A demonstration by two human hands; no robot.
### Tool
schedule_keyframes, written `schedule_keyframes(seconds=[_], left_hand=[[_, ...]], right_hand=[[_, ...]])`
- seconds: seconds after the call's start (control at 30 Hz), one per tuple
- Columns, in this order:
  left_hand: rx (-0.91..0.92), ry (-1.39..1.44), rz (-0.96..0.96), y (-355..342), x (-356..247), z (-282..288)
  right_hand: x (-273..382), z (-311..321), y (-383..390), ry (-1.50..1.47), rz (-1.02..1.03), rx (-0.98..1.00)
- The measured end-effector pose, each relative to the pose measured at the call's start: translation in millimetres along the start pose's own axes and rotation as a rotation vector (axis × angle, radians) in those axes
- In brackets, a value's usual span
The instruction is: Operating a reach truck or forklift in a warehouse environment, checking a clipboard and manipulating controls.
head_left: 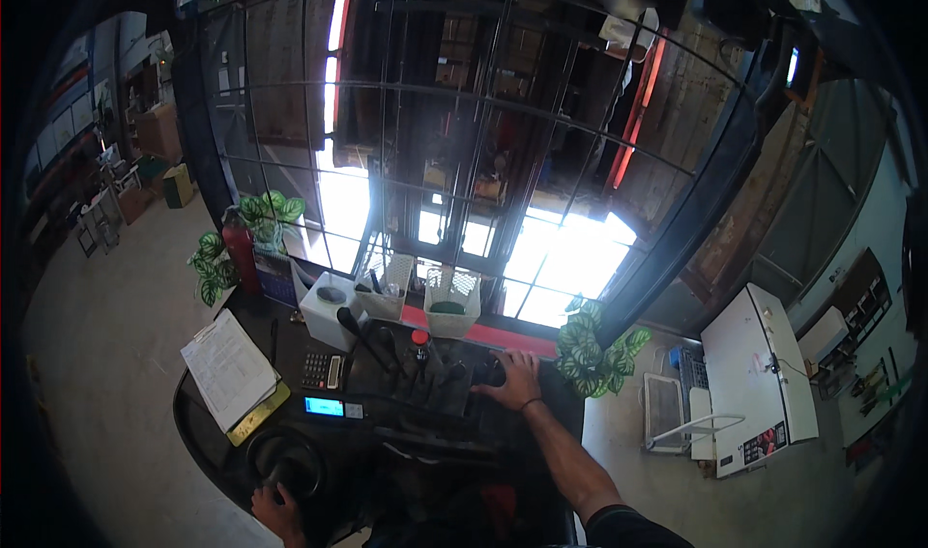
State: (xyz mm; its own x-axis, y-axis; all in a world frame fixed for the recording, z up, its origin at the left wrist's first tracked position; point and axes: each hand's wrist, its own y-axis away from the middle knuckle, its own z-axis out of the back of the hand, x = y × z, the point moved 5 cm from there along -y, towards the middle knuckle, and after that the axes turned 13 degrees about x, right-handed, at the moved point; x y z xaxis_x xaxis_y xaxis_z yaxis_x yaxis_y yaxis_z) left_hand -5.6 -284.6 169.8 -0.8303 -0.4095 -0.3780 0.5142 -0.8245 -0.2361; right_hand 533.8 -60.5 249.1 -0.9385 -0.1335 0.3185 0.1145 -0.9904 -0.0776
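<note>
My left hand [277,512] is closed around the black knob of the steering wheel [300,440] at the lower left. My right hand [514,382] curls over a dark control [483,372] at the dashboard's right, its grip partly hidden. Beside it rise black levers [382,353] and one red-capped item [420,338]. A lit display [325,408] and a calculator [322,369] sit left of these, along with a clipboard of papers [228,364].
White containers [452,297], a red extinguisher [239,253] and leafy plants [592,350] line the dashboard's far edge, below a barred front guard [396,89]. Outside at right are a trolley [667,413] and white cabinet [744,374]; at far left, boxes [159,132].
</note>
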Motion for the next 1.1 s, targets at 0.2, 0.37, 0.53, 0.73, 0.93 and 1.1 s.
schedule_keyframes(seconds=[0.2, 0.37, 0.53, 0.73, 0.93, 1.1], left_hand=[[-0.028, -0.029, -0.051, -2, 18, 1], [-0.074, -0.053, -0.005, -23, 24, -2], [-0.140, -0.024, 0.026, -19, 16, -1], [-0.145, 0.032, 0.011, -12, 0, 4], [-0.142, -0.014, 0.014, -46, 0, -3], [-0.187, -0.063, 0.027, -61, 5, -4]], right_hand=[[-2, -7, 11, -0.006, -0.012, 0.050], [-2, -3, 3, -0.005, 0.009, -0.010], [-4, -6, 6, 0.001, 0.017, -0.026], [-7, -4, -2, 0.018, 0.026, -0.027], [-10, 4, -15, -0.008, 0.020, -0.053], [-11, 9, -17, 0.013, 0.030, -0.072]])
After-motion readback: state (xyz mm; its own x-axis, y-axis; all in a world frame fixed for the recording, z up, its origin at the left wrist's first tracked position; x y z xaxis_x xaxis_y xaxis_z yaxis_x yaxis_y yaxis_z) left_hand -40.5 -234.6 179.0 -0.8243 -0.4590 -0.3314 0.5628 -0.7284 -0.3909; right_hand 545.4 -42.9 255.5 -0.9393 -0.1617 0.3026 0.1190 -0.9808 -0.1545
